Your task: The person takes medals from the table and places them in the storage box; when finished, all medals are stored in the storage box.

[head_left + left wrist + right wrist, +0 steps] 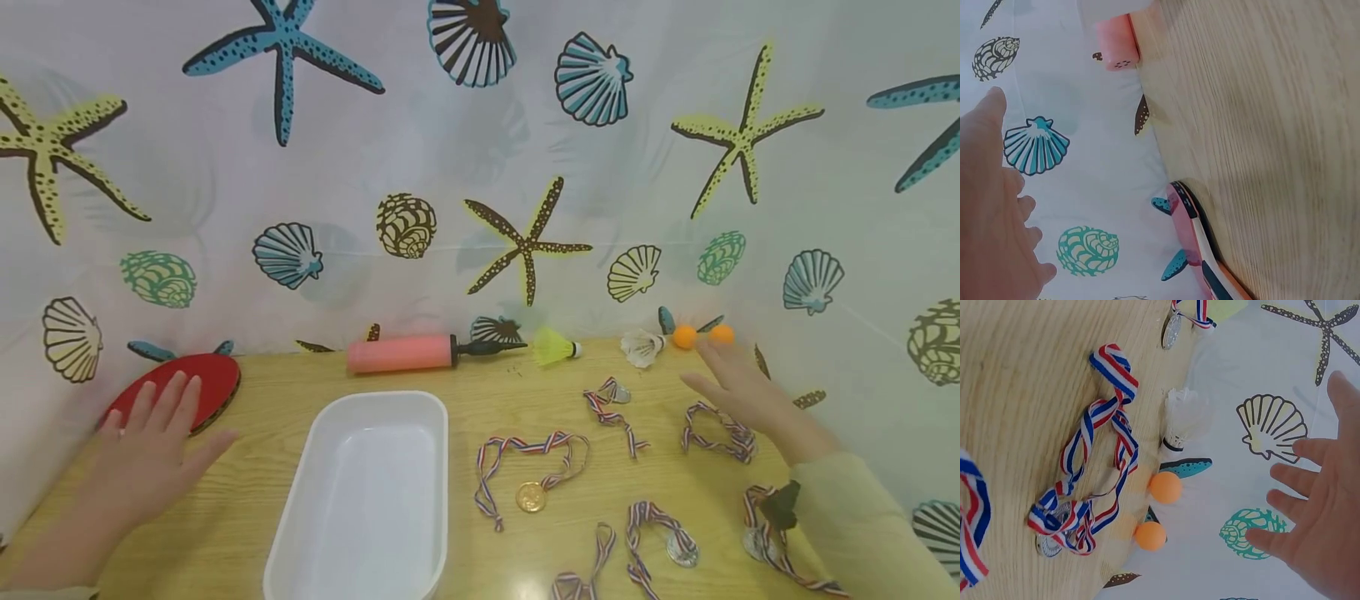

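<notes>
Head view: we see a red paddle (pixel 215 373) at the left back of the wooden table (pixel 281 400), partly hidden by the person's left hand (pixel 153 462), whose fingers are spread and grasp nothing. Left wrist footage shows us that hand apart from the paddle, so we read the overlap as camera angle alone. Across the table, two orange balls (pixel 684 337) sit side by side at the foot of the patterned cloth (pixel 345 258); we judge that the drape may check their roll. The person's right hand (pixel 738 387), fingers splayed and likewise gripping nothing, hangs in the air near them and a ribboned medal (pixel 738 442) heaped in a loose loop. Along the back lie a white shuttlecock (pixel 640 347), a yellow shuttlecock (pixel 551 347) and a pink pump (pixel 401 354), apparently lined up to be kept in sight. Farther in, a gold medal (pixel 531 497) rests, its striped ribbon (pixel 532 447) arched behind it. To its left, a white tray (pixel 367 492) stands lengthwise between the hands, we judge within reach of both.
</notes>
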Demonstrator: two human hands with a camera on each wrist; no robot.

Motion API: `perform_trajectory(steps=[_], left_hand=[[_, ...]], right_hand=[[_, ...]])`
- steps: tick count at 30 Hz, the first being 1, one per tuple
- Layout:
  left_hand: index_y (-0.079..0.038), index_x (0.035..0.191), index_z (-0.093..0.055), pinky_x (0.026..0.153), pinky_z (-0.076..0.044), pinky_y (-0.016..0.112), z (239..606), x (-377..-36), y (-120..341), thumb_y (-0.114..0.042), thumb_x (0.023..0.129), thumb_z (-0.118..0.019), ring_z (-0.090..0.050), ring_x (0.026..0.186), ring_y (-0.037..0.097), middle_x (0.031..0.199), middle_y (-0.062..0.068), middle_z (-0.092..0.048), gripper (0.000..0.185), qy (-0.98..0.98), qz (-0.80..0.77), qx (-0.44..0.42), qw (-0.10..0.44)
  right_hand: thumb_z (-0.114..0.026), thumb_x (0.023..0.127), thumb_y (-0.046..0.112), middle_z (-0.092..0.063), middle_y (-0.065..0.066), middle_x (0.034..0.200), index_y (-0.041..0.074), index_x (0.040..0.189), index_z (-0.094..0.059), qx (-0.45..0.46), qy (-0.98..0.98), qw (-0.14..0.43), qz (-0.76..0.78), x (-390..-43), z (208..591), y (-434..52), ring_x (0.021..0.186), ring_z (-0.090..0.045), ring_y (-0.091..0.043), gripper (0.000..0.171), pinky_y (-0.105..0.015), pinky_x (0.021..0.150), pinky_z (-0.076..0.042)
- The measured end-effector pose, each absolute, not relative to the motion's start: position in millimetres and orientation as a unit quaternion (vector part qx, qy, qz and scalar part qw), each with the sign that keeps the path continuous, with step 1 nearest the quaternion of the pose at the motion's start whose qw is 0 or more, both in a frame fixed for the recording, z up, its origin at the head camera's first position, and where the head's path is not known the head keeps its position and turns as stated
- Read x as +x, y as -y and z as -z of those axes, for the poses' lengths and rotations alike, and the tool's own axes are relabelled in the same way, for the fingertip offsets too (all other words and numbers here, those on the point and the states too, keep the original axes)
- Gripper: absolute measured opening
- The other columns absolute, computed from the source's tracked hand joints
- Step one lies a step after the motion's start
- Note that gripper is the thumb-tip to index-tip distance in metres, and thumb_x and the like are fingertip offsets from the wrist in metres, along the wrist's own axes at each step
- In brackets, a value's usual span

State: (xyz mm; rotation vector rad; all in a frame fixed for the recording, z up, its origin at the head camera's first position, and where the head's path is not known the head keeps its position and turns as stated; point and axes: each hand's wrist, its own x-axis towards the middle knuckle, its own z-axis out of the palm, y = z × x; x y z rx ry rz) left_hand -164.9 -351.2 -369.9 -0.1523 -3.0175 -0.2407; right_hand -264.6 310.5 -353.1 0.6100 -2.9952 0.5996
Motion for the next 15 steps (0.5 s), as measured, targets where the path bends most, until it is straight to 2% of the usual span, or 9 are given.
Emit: perform_trajectory(steps=[3,7,11,15], left_hand=[[0.003,0.144,0.000,0.096,0.013,0.066,369,-166,341,-0.053,0.091,-0.044,0.012,0.130,0.049,0.146,0.031,-0.001,0.090,0.989,0.113,-0.082,0.056],[0.003,0.145,-0.004,0.100,0.007,0.064,372,-167,327,-0.048,0.091,-0.049,0.006,0.133,0.047,0.146,0.030,-0.007,0.087,0.979,0.166,-0.111,0.048],[0.003,0.145,-0.010,0.102,-0.005,0.064,379,-167,316,-0.042,0.091,-0.053,-0.003,0.133,0.046,0.147,0.028,-0.011,0.082,0.966,0.214,-0.138,0.039],[0.004,0.144,-0.019,0.097,-0.019,0.066,389,-168,309,-0.039,0.091,-0.055,-0.013,0.131,0.046,0.146,0.026,-0.019,0.077,0.958,0.233,-0.163,0.032]], right_hand=[[-0.039,0.098,0.041,-0.025,-0.030,0.143,-0.006,0.142,-0.024,0.203,0.954,-0.007,-0.221,-268,353,-300,0.129,-0.022,-0.047,0.066,-0.061,0.101,-0.019],[-0.041,0.097,0.042,-0.036,-0.027,0.138,-0.003,0.139,-0.034,0.200,0.952,-0.019,-0.233,-274,355,-287,0.121,-0.037,-0.046,0.062,-0.060,0.097,-0.030],[-0.049,0.096,0.033,-0.049,-0.025,0.127,-0.003,0.134,-0.042,0.215,0.948,-0.014,-0.234,-284,361,-277,0.110,-0.048,-0.042,0.053,-0.056,0.089,-0.040],[-0.054,0.094,0.017,-0.055,-0.024,0.117,-0.005,0.129,-0.047,0.233,0.945,-0.017,-0.231,-294,368,-267,0.101,-0.054,-0.037,0.042,-0.051,0.083,-0.046]])
